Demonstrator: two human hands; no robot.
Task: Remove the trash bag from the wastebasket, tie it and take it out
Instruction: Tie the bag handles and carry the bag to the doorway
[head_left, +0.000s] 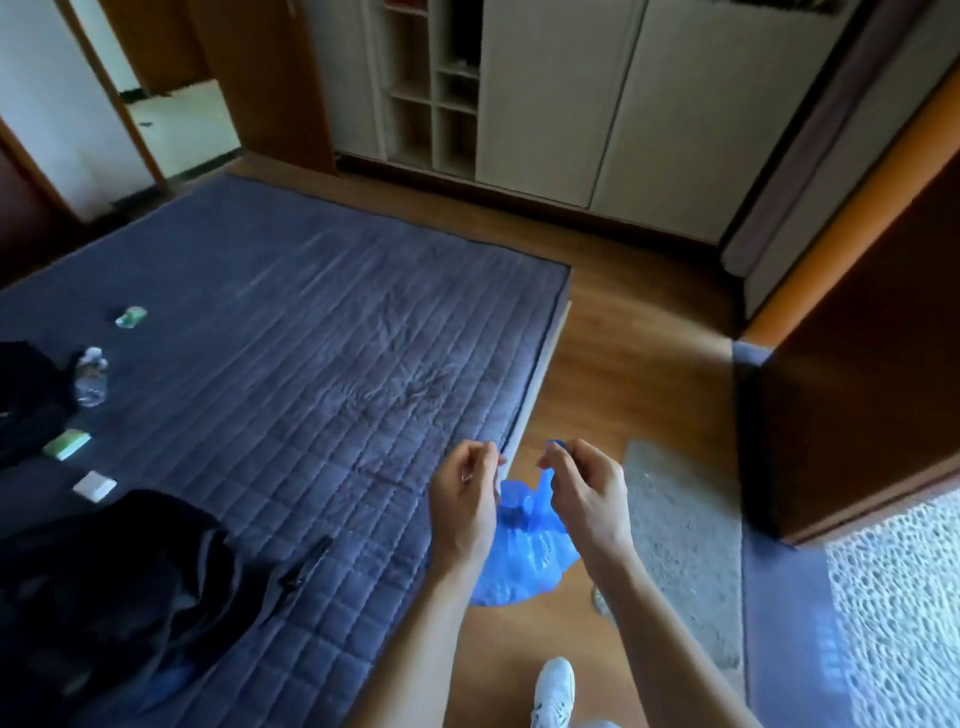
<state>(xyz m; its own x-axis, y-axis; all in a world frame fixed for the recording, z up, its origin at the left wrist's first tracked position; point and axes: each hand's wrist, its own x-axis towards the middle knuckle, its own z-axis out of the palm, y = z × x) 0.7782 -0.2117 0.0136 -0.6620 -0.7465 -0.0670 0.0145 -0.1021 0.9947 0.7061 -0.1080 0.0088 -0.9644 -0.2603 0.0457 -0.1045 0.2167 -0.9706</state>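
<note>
Bedroom floor beside quilted bed (291, 322); left hand (462, 499) and right hand (587, 493), each grip pinched on blue trash bag (524, 551).

The left hand (462, 499) and right hand (587, 493) hide the trash bag's (524, 556) top.

bare forearms, white sneaker (555, 688) (laced)

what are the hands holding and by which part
Both hold the blue trash bag by its top: the right hand pinches one gathered strip of the mouth, the left hand the other side.
</note>
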